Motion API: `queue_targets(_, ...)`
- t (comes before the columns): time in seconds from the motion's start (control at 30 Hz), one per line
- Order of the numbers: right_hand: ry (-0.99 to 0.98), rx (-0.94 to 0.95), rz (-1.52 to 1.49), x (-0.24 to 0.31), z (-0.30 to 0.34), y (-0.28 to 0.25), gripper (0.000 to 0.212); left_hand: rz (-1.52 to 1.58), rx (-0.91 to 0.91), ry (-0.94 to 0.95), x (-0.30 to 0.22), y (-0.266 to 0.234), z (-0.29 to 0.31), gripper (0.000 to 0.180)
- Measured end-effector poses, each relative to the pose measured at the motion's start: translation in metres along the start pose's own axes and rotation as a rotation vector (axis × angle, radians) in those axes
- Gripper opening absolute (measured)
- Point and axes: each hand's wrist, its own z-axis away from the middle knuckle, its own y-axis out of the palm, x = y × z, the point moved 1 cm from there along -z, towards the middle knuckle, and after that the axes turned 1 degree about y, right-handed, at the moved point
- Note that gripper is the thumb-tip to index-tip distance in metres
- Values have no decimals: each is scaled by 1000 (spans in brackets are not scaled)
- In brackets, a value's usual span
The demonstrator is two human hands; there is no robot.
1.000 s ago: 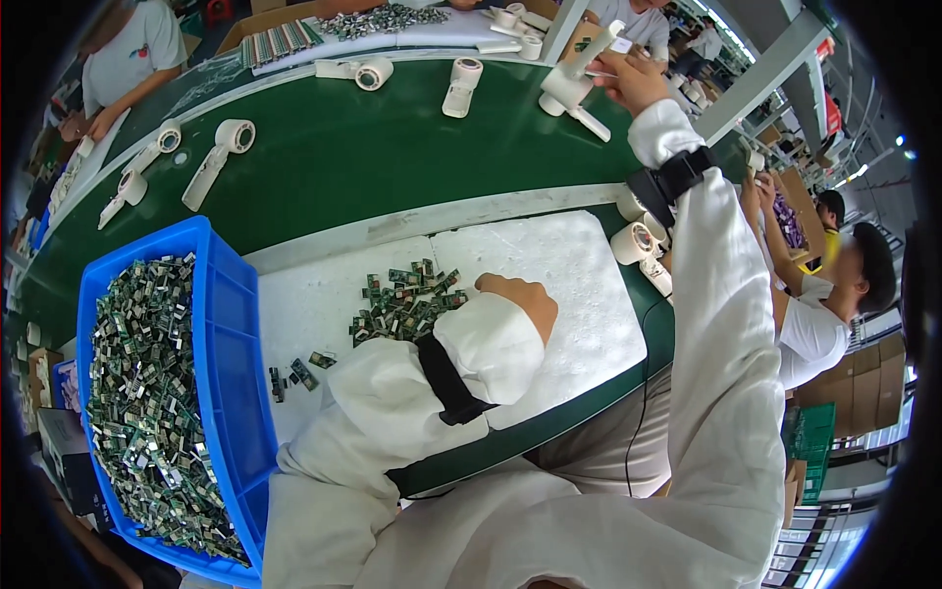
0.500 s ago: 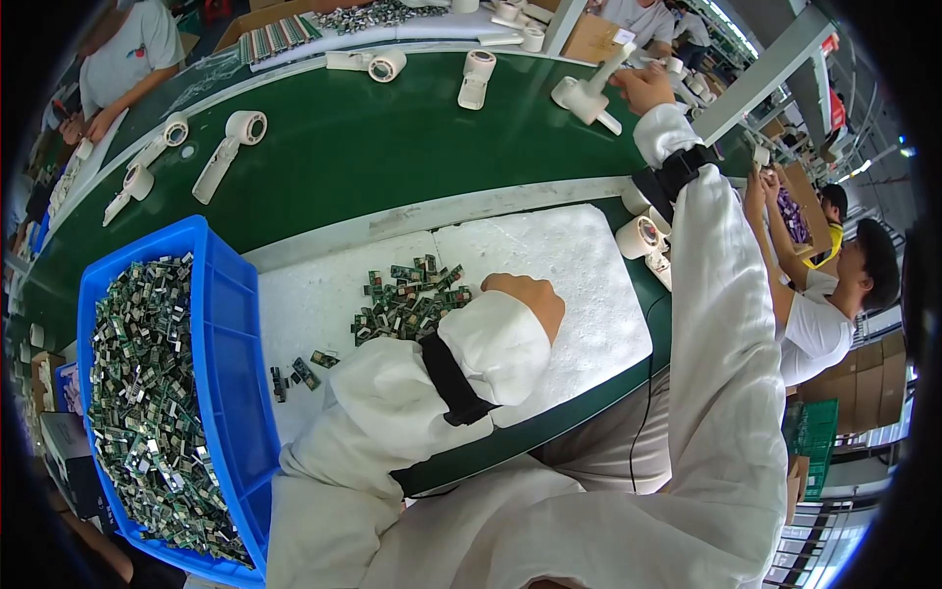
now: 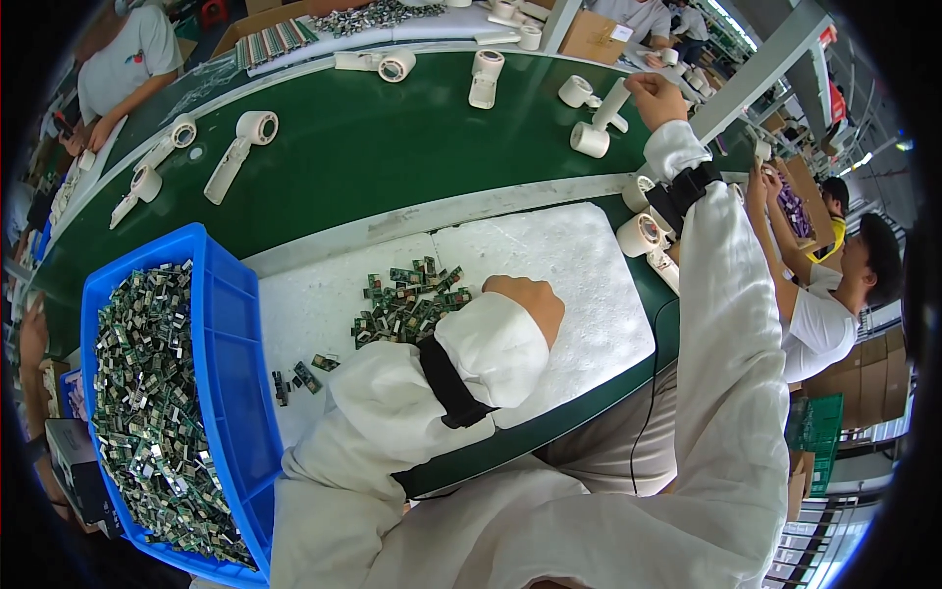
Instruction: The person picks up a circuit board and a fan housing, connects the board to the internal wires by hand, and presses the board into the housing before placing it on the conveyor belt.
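Note:
My left hand (image 3: 528,302) rests on the white foam board (image 3: 579,265), its fingers curled under and hidden, beside a loose pile of small green circuit boards (image 3: 407,302). Several more boards (image 3: 306,376) lie apart on the left of the foam. Stretched out to the far right, my right hand (image 3: 655,100) pinches the handle end of a white handheld fan (image 3: 591,140), whose round head points down toward the green belt. Another white fan (image 3: 576,91) lies just behind it, partly covered by the held one.
At left stands a blue bin (image 3: 231,334) heaped with circuit boards. White fans (image 3: 257,128) lie spread along the green belt (image 3: 343,137). More fans (image 3: 640,236) crowd beside the foam's right edge, near a black cable (image 3: 653,393). Co-workers (image 3: 834,285) sit around.
My right hand has drawn the held fan nearer to me, uncovering the fan behind it. The fans on the belt have shifted slightly right. My left hand stays in place.

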Motion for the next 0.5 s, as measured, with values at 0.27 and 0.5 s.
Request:
queue_targets(0.27,-150,298,-44,41,11,51,35,84,-6,36,1,14,-2,9)
queue_targets(0.5,139,557,144,64,19,173,68,-22,-45,7,-13,36,-8,13)
